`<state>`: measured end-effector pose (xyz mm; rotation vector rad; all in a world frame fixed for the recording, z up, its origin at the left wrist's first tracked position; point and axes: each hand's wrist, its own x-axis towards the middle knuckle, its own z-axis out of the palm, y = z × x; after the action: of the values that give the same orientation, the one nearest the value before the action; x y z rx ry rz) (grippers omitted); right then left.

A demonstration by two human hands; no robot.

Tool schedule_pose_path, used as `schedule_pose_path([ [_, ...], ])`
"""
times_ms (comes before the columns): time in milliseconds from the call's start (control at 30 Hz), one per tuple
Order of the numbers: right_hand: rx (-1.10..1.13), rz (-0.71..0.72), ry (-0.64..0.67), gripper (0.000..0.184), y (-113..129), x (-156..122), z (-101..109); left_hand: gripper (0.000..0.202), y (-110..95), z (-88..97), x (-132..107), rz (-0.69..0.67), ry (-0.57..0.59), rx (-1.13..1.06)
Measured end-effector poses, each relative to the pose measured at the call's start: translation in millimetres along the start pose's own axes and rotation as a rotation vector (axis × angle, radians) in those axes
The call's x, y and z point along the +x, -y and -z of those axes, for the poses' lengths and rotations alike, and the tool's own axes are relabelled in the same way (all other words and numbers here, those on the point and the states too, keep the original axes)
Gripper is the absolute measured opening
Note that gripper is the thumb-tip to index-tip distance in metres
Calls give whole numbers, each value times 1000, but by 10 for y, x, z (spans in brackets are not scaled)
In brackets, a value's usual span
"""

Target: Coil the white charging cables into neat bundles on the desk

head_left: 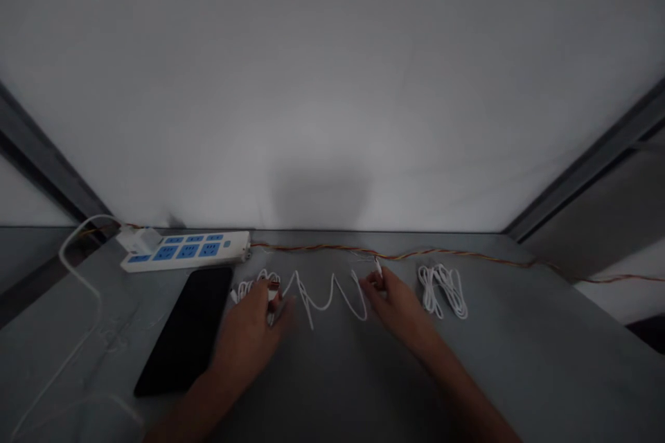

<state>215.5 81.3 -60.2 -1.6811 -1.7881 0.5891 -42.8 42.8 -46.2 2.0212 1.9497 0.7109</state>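
Observation:
A white charging cable (325, 306) lies in loose zigzag bends between my two hands. My left hand (253, 325) is closed on one end of it, where a white plug with a metal tip shows; the thumb is blurred. At the other end, my right hand (391, 303) pinches a slim white connector that points up from the fingers. Behind my left fingers sits a coiled white cable (245, 288), partly hidden by the hand. A second coiled white cable (442, 291) rests to the right of my right hand.
A white power strip (240, 246) with blue sockets stands at the back left, a white adapter (144, 241) plugged in. In front lies a black tablet (184, 332). A twisted red-yellow wire (322, 247) runs along the grey table's (519, 346) back, before a white wall (332, 83).

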Motion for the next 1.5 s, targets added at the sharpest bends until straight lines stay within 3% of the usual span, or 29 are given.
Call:
schedule_pose_path([
  [133,46,-72,59,24,-56,9,-6,32,38,-12,15,-54,-41,-9],
  [233,61,-80,92,23,-69,3,12,29,47,-10,17,6,10,-47],
  [400,145,-65,125,13,-101,14,-9,17,19,1,29,95,17,-336],
  [467,237,-49,114,16,-107,23,-22,20,20,-2,47,110,7,-484],
  [633,345,-2,108,46,-60,28,8,31,57,-35,100,186,-28,-666],
  [767,366,17,90,42,-6,30,58,42,50,-42,116,269,-101,-750],
  [867,451,-18,46,38,42,30,101,46,42,-37,116,289,-114,-812],
  [1033,651,-106,-99,25,93,37,193,37,75,-20,110,286,-154,-805],
  [1200,854,-216,-311,38,-1,98,238,36,140,56,144,273,-345,-700],
  [1333,928,-242,-385,43,-77,132,255,34,161,140,189,273,-497,-558],
  [1500,899,-232,-408,42,-113,136,270,35,117,209,192,324,-497,-698],
])
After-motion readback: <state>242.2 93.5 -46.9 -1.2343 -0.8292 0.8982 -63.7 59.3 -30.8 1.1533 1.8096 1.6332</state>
